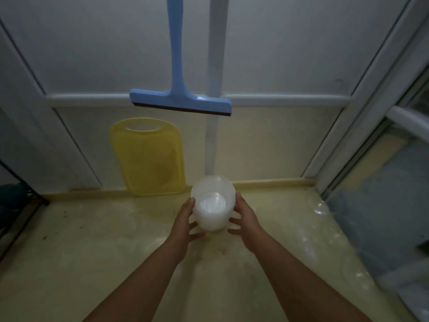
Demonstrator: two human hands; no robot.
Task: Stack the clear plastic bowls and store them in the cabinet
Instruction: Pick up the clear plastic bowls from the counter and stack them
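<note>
We have the stack of clear plastic bowls (212,203) between both palms, just above or on the pale tabletop (92,247); we cannot tell whether its base touches. The bowls look thin, light and slightly flexible, with slick walls, so we judge a gentle squeeze on opposite sides, low on the nested walls, safer than pinching the top rim, which could flex and let one bowl slip. Our left hand (185,219) presses the stack's left side, its fingers curling underneath; our right hand (246,217) cups the right side, fingers spread toward the base. Each grip is closed on the stack, not clenched tight. Behind it a yellow cutting board (148,159) leans on the wall, under a hanging blue squeegee (180,101). No cabinet is clearly in view.
</note>
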